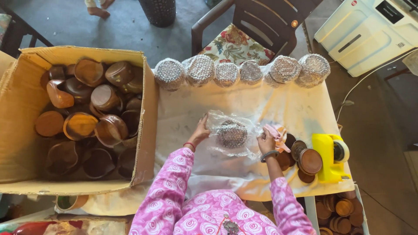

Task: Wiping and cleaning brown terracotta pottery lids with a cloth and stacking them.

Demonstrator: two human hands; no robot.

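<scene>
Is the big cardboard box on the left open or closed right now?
Open. The cardboard box has its flaps folded outward, and the brown wooden bowls piled inside show from above.

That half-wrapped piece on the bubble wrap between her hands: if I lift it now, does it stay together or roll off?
The bubble-wrap sheet looks thin and floppy, held flat only by the left hand and right hand, so it would probably unfurl. The wrapped piece looks round, so it may roll. It likely isn't heavy, and the plastic could be slippery.

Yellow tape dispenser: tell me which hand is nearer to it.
Right. The right hand lies just left of the yellow tape dispenser; the left hand is beyond the wrapped bundle.
</scene>
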